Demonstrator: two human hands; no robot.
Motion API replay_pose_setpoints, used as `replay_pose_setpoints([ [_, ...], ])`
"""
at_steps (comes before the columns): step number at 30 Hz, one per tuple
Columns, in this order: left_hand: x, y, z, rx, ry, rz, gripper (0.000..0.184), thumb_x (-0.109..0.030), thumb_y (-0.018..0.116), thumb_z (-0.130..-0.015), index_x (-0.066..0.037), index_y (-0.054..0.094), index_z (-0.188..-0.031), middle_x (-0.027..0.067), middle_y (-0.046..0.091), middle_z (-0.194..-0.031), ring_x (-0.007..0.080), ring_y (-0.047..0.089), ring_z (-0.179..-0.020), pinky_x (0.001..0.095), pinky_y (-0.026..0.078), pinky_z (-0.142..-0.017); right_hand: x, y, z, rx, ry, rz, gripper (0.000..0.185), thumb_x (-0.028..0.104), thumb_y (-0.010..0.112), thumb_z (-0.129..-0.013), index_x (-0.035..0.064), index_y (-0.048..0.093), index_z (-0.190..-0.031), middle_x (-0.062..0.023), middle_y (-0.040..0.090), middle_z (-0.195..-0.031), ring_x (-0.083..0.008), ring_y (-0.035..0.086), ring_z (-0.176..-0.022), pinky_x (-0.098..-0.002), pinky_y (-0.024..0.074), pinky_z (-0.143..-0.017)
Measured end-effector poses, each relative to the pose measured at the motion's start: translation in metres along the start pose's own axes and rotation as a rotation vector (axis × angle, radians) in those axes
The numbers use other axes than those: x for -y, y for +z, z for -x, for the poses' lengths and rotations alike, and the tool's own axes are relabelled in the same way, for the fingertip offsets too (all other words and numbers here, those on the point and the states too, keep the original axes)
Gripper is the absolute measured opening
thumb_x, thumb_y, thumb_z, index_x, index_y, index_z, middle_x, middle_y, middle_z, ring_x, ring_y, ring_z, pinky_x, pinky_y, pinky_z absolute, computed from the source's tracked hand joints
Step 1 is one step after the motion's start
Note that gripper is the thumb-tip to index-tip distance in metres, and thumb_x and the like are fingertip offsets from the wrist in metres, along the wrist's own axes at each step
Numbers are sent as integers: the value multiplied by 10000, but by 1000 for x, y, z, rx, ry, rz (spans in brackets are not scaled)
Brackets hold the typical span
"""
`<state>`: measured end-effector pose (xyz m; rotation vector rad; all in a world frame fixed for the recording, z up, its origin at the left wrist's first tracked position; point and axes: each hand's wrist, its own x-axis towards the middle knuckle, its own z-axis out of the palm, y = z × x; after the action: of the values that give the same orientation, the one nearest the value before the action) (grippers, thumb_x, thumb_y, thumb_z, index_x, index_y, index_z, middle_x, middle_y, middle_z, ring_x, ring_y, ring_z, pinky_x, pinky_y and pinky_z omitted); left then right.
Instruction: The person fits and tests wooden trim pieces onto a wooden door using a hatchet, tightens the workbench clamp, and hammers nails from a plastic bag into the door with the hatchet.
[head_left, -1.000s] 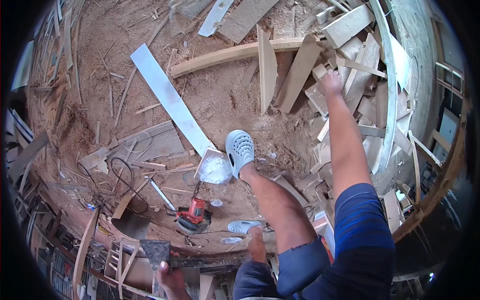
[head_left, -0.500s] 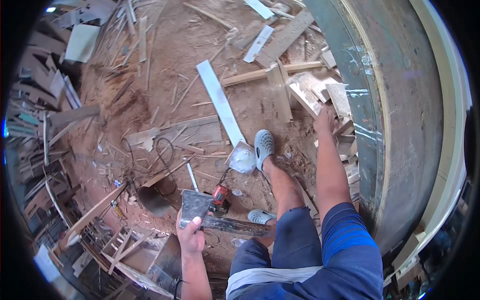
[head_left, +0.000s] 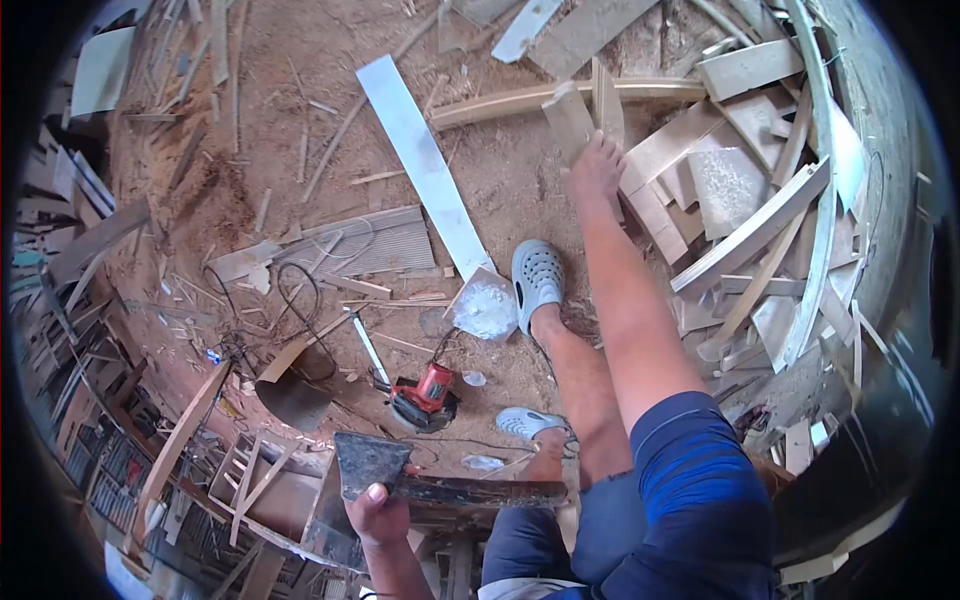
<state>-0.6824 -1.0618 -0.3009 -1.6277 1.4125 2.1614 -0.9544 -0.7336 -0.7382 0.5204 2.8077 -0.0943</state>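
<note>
My left hand point(head_left: 378, 515) is closed around a dark, black-stained piece with a broad flat end point(head_left: 370, 462) and a long narrow bar running to the right, its thumb on top. My right hand point(head_left: 597, 175) reaches forward, fingers closed at the lower end of a short wooden board point(head_left: 568, 120). Beside it, a narrower wood strip point(head_left: 606, 100) stands close to the fingers; whether they touch it I cannot tell. A long wooden batten point(head_left: 480, 108) lies behind these pieces.
Offcuts point(head_left: 725, 190) heap up at right. A long white board point(head_left: 425, 160) lies on the dusty floor. Near my feet are a red power tool point(head_left: 430, 388) with a cord, a clear plastic bag point(head_left: 486, 308) and a curved sheet point(head_left: 295, 385). A wooden crate point(head_left: 265, 490) stands lower left.
My right hand has moved from the offcut heap to the short board. The large panel at right has left the view, showing more of the heap. My left hand sits lower, still holding the dark piece.
</note>
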Motion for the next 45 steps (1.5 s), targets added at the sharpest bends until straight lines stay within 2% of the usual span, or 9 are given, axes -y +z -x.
replay_pose_setpoints([
  [4,4,28,-36,-96,-31,-28,713,-177,795,-725,71,535,-1341,204,715,-1135,359,763,-951,479,657,-885,1,3,-44,-277,175,-372,840,507,843,-854,36,520,-1470,-262,536,-1493,-439,496,-1432,-522,440,-1171],
  [13,10,100,-69,89,-63,-224,745,-218,807,-741,78,565,-1380,211,734,-1185,311,757,-1011,427,614,-952,-10,-48,-58,81,-72,-661,578,399,830,-928,4,659,-1315,-295,718,-1248,-451,687,-1212,-536,558,-1036],
  [19,-12,102,-24,127,-42,-193,561,-26,842,-779,-5,607,-1289,84,734,-1128,207,732,-1006,348,572,-958,21,-193,64,-361,-660,-896,706,309,925,-860,86,619,-1456,-175,701,-1350,-369,700,-1173,-458,596,-987],
  [25,-33,58,44,176,117,-225,389,-11,839,-866,-48,618,-1183,67,740,-1066,168,715,-939,349,582,-902,25,-435,214,595,-266,-1392,680,355,994,-762,20,733,-1293,-130,750,-1099,-237,732,-1025,-354,588,-909],
  [30,-52,0,129,421,159,18,376,-202,785,-991,-60,625,-1300,88,732,-1181,220,732,-1071,382,593,-958,31,-555,374,407,-667,-925,751,537,927,-804,54,737,-1347,-186,710,-1203,-340,710,-1111,-415,558,-980],
  [33,-40,-43,192,456,38,158,588,-629,461,-1110,-111,681,-1280,57,746,-1172,222,729,-1074,408,591,-915,25,-579,493,237,-595,-929,749,536,893,-829,5,733,-1334,-212,688,-1178,-386,692,-1116,-472,546,-1001],
  [35,-14,-96,188,1019,83,280,560,-621,480,-1114,-120,658,-1291,-2,747,-1121,180,714,-1073,353,553,-887,13,-570,565,260,-582,-899,746,494,848,-878,22,678,-1430,-222,623,-1292,-391,626,-1232,-464,504,-1076],
  [40,11,-132,306,878,80,107,682,-547,581,-1061,-33,534,-1507,127,684,-1362,263,700,-1224,420,577,-1042,-42,-592,675,260,-765,-851,678,280,745,-900,28,614,-1515,-221,596,-1368,-382,557,-1330,-442,440,-1170],
  [45,38,-159,376,832,-31,129,662,-539,731,-949,-49,584,-1368,135,715,-1201,264,736,-1101,445,606,-997,-136,-620,748,198,-584,-956,607,325,739,-977,-19,623,-1464,-195,614,-1378,-325,582,-1317,-417,444,-1157],
])
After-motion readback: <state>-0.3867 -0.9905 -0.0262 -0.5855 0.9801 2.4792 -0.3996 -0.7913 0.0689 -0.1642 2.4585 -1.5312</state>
